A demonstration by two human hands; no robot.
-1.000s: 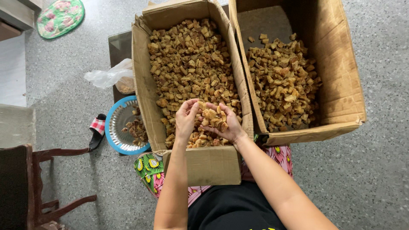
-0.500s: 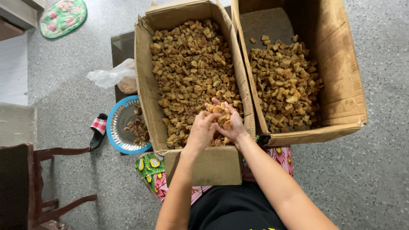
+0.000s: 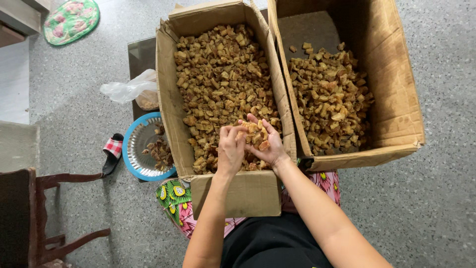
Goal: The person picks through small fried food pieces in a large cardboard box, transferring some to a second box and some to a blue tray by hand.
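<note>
Hands together over left box (image 3: 171, 106): right hand (image 3: 265, 146) cupped open holding brown chunks (image 3: 257, 136), left hand (image 3: 230, 149) seemingly pinching one, grip unclear. Right box (image 3: 396, 94) beside.

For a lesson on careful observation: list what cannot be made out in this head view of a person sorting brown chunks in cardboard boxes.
- Right hand: its palm is covered by the brown chunks it cups.
- Left hand: seen from the back, so its grip is hidden.
- Left box: floor buried under chunks.
- Plastic bag: contents too blurred to identify.
- Right box: top cut off by the frame edge.
- Wooden chair: cut off by the left edge.
</note>
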